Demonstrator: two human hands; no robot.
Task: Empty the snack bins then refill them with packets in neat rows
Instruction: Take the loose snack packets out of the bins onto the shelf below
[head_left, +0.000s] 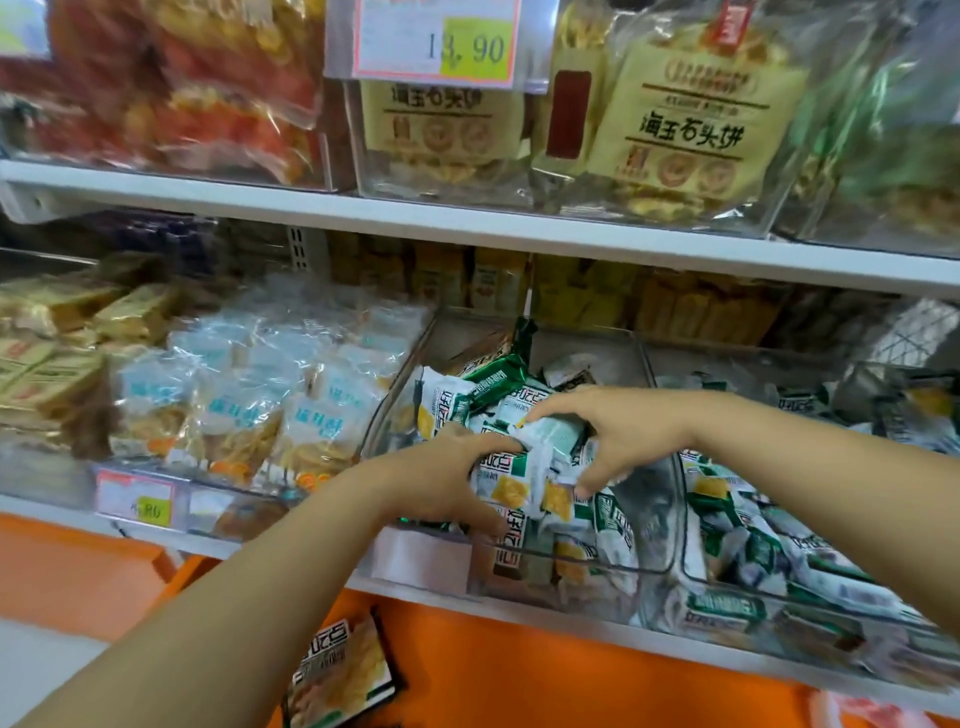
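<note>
On the middle shelf (467, 597), a clear plastic snack bin (597, 564) is seen loosely heaped with green-and-white packets (615, 535), lying at mixed angles and not in rows. Both hands are placed over the heap at the bin's centre. The left hand (441, 480) is curled round a cluster of packets (511, 480) from the left, its fingers (493, 444) bent over the top and the thumb pressed low near the front wall; a grip on several packets is shown. The right hand (618, 431) is set against the same cluster from the right, its fingers (550, 410) half closed over a pale packet and its thumb pointed downward; the cluster is held between the two hands.

A second clear bin (691, 571), just beside the first on the right, is likewise filled with similar green-and-white packets (753, 551) in disorder. To the left, blue-and-white biscuit bags (311, 415) are stacked in another bin, with a price label (137, 496) at its front. On the upper shelf, yellow bags (691, 119) are stood in clear bins behind a price tag reading 13.90 (436, 39). Below the shelf, a single snack box (340, 673) is seen against the orange base panel (571, 680).
</note>
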